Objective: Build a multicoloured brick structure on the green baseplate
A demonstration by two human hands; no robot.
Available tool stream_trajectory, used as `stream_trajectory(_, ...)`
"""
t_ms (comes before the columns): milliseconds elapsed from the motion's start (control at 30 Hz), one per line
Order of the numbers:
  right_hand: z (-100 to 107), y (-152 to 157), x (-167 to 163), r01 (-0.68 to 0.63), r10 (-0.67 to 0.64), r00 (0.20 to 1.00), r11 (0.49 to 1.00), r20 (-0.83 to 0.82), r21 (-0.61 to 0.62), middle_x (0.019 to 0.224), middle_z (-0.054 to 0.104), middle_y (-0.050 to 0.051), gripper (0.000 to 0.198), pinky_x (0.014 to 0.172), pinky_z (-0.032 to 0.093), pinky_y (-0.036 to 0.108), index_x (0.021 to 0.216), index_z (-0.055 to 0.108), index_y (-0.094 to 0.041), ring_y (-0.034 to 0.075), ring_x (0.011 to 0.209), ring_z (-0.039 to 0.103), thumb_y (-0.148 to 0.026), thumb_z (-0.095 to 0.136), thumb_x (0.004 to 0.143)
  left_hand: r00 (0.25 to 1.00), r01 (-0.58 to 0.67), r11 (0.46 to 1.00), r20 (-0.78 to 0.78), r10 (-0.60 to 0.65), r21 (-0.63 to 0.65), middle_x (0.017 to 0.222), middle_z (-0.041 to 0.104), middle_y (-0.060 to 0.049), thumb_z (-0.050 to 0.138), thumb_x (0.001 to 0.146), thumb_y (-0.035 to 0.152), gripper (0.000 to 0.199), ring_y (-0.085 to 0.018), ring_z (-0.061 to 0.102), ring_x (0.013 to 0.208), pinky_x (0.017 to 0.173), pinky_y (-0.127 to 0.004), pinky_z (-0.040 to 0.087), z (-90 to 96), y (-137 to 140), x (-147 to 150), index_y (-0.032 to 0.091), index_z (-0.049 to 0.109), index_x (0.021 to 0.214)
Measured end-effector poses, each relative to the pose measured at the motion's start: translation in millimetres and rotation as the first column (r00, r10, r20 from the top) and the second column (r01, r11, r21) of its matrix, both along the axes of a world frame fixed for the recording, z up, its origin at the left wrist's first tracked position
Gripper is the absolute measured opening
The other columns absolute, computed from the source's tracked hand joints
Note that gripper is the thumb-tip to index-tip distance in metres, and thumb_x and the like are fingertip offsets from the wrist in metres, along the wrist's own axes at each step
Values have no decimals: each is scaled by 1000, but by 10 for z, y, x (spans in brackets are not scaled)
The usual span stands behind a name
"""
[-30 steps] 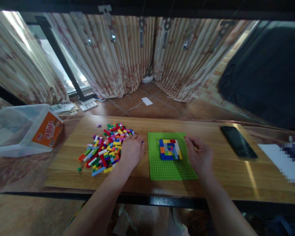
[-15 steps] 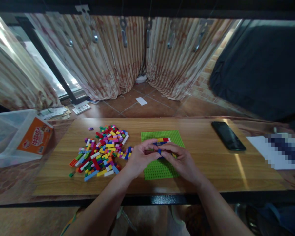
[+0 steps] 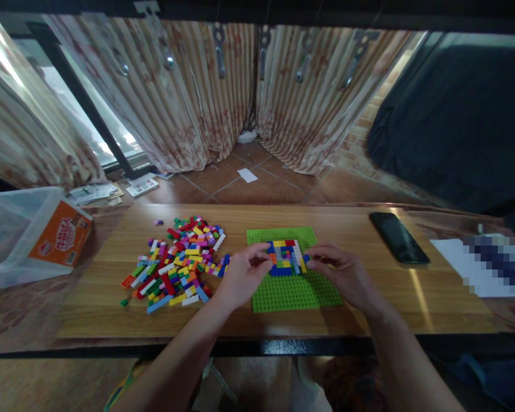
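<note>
A flat build of colourful toy bricks (image 3: pixel 285 257) sits on a green studded baseplate (image 3: pixel 292 294) on the wooden table. At its left edge is my left hand (image 3: pixel 242 273), thumb and index finger curved with a gap between them, and I see nothing held there. On the opposite side my right hand (image 3: pixel 343 272) pinches a small blue brick (image 3: pixel 307 260) between thumb and fingertips, close beside the yellow right edge of the build. Whether that brick touches the build is too small to tell. Left of my hands lies a heap of loose bricks (image 3: pixel 184 260) in many colours.
A black phone (image 3: pixel 399 237) lies on the right of the table (image 3: pixel 124 320). Beyond the table's left end stands a clear plastic bin (image 3: pixel 21 229) with an orange label. White paper (image 3: pixel 455 257) lies off the right end.
My hands, together over the build before, have moved apart to its two sides. The blue brick has gone rightward with my right hand, and the build's top is now uncovered.
</note>
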State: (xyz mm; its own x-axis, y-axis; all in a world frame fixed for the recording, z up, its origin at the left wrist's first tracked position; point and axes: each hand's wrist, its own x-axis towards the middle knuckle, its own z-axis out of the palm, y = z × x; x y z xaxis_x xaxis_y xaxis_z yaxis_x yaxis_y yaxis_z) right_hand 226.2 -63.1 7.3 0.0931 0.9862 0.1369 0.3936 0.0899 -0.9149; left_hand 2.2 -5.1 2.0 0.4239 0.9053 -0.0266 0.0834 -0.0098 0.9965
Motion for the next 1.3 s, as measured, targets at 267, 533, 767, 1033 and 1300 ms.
stream_trajectory(267, -98, -15, 81, -114, 131, 983, 985, 127, -130, 106, 62, 4, 18, 88, 47, 35, 95, 75, -28, 20, 101, 61, -35, 69, 79, 991, -28, 995, -124, 40, 97, 84, 70, -5, 59, 79, 16, 30, -15, 63, 74, 66, -24, 49, -28, 43, -23, 13, 67, 108)
stream_trajectory(533, -111, 10, 56, -100, 119, 973, 989, 199, -105, 103, 64, 3, 17, 86, 47, 35, 94, 73, -26, 19, 95, 62, -32, 68, 79, 985, -1, 993, -173, 22, 120, 85, 70, -4, 58, 78, 13, 31, -15, 64, 75, 67, -24, 49, -22, 59, -30, 14, 67, 107)
stream_trajectory(767, -118, 11, 75, -68, 95, 976, 988, 195, -141, 94, 67, 3, 25, 74, 48, 33, 97, 70, -23, 17, 82, 61, -36, 70, 76, 980, 12, 985, -196, 22, 170, 84, 71, -4, 57, 79, 13, 30, -15, 64, 75, 67, -24, 49, -45, 58, -45, 14, 67, 108)
stream_trajectory(1033, -45, 41, 32, 9, -4, 1000, 975, 27, -223, 79, 69, 2, 23, 71, 49, 32, 84, 68, -20, 17, 74, 62, -40, 67, 73, 974, 13, 985, -224, 27, 175, 84, 71, -4, 56, 80, 14, 30, -14, 63, 73, 64, -24, 48, -34, 52, -53, 14, 67, 108)
stream_trajectory(1300, -157, 99, -1, 76, -65, 997, 965, 51, -252, 72, 67, 0, 18, 66, 46, 30, 76, 65, -19, 15, 67, 60, -36, 69, 69, 972, 33, 982, -235, 12, 187, 82, 71, -4, 55, 81, 15, 31, -14, 63, 72, 64, -24, 48, -60, 55, -54, 14, 66, 110)
